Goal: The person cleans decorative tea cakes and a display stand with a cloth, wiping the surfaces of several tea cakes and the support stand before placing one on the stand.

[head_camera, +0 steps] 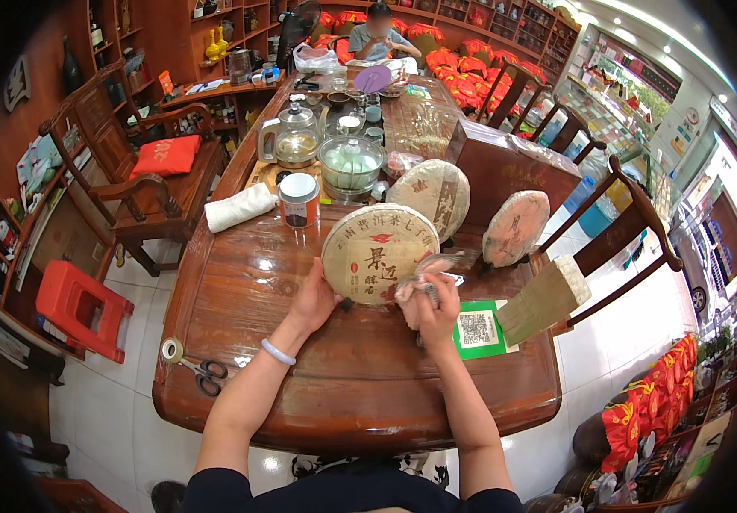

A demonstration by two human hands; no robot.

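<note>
A round paper-wrapped tea cake (378,250) with printed characters stands upright on a small dark stand on the wooden table. My left hand (314,298) holds its lower left edge. In my right hand (437,308) a crumpled pinkish cloth (412,301) is pressed against the cake's lower right side. Behind stands a second wrapped tea cake (440,199), and to the right a smaller pink-faced tea cake (517,227) rests on its own stand. An orange and white tin (299,202) stands at the left, beside a rolled white towel (240,208).
Scissors (205,373) and a tape roll (171,350) lie at the table's left edge. A green card (478,349) and a wrapped block (544,298) are at right. Farther back are a glass kettle (298,138), a steaming pot (351,163), a large box (509,170) and a seated person (381,38).
</note>
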